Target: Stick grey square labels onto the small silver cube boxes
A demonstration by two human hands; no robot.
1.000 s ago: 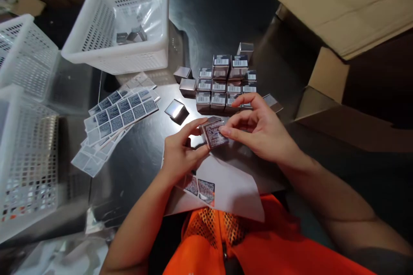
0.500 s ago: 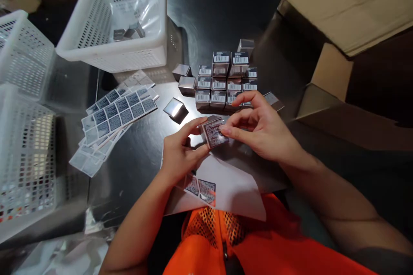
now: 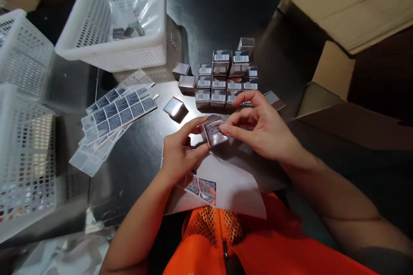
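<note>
Nearest the camera, an orange mesh vest (image 3: 232, 240) fills the lower edge; above it a white backing sheet with two printed labels left on it (image 3: 222, 189) lies on the dark reflective table (image 3: 142, 154).

Over that sheet, the left hand (image 3: 179, 152) clamps a small silver cardboard box (image 3: 213, 132) between thumb and fingers, holding it clear of the table. The right hand (image 3: 261, 131) meets the box from the other side: its index and thumb tips are pinched together on the printed label on the upper face, the remaining fingers spread apart above.

Judged step: pressing a label onto the box (adhesion appears nearly complete). The next move calls for smoothing the label edges flat while the left hand keeps the box square.

Farther out, a loose silver box (image 3: 176, 108) sits just left of the hands. Fanned label sheets (image 3: 118, 114) lie well to the left. A block of barcoded silver boxes (image 3: 224, 81) stands just beyond the hands. Farthest, a white perforated plastic basket (image 3: 116, 21) holds a few boxes, and brown cardboard cartons (image 3: 338, 4) stand to the right.
</note>
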